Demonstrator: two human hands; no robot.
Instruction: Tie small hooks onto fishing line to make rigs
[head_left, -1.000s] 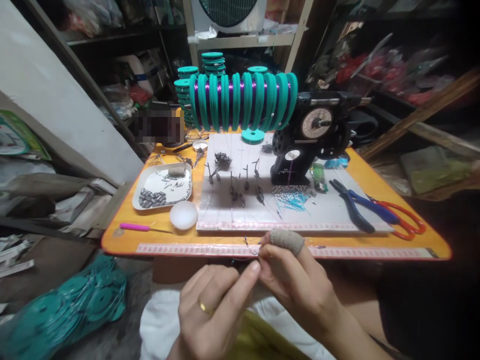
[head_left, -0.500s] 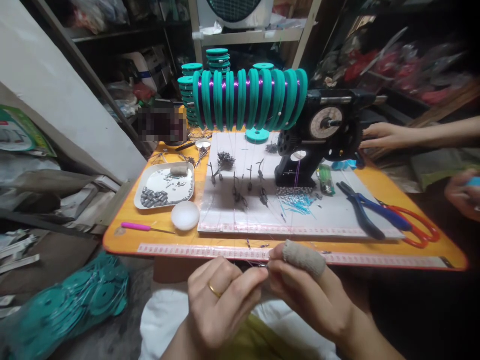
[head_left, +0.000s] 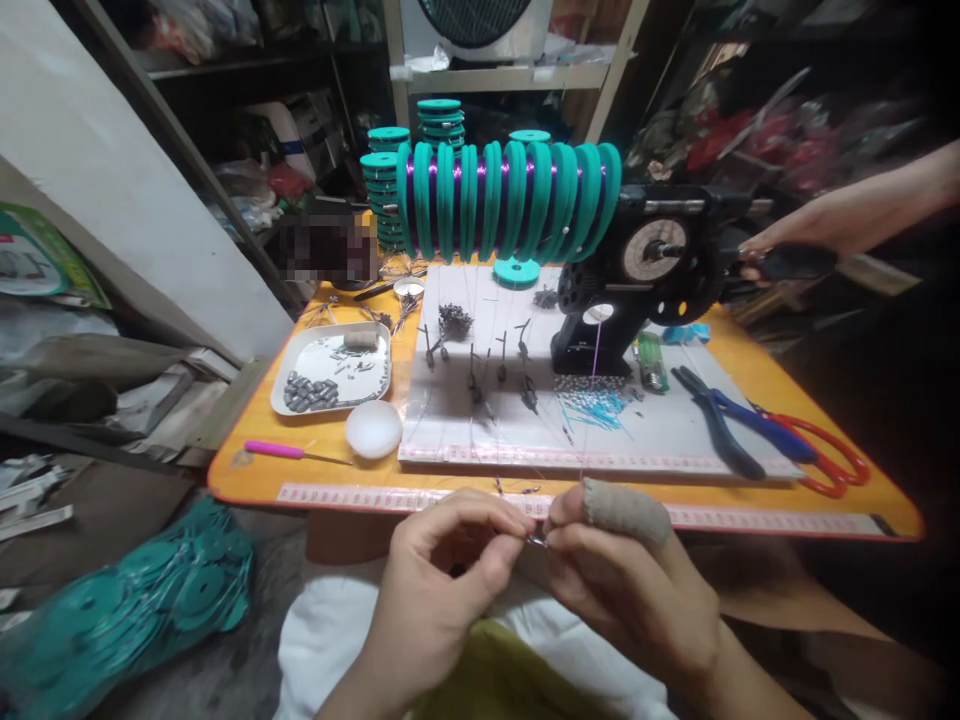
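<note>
In the head view, my left hand (head_left: 450,580) and my right hand (head_left: 637,580) meet close together at the table's front edge, both closed in a pinch. Between their fingertips shows a tiny shiny metal piece (head_left: 537,541), too small to name surely. A thin purple line (head_left: 584,455) runs down to my right hand, one of whose fingers wears a grey cloth finger cover (head_left: 627,515). Above the board, teal foam spools (head_left: 510,200) wound with purple line sit in a row on the shaft of a black winding machine (head_left: 652,250). Small dark rig parts (head_left: 474,370) hang on lines beneath.
Another person's hand (head_left: 840,220) is at the machine's right side. On the orange table lie a white tray (head_left: 279,385) of grey sinkers, a round white cup (head_left: 373,430), a pink-handled needle tool (head_left: 274,449), pliers (head_left: 720,420), red-handled scissors (head_left: 840,460) and a ruler strip (head_left: 337,497).
My left hand has turned and its fingers are rounder now, with the metal piece showing more between the tips. My right hand shifted slightly right. The other person's hand moved up at the machine's side.
</note>
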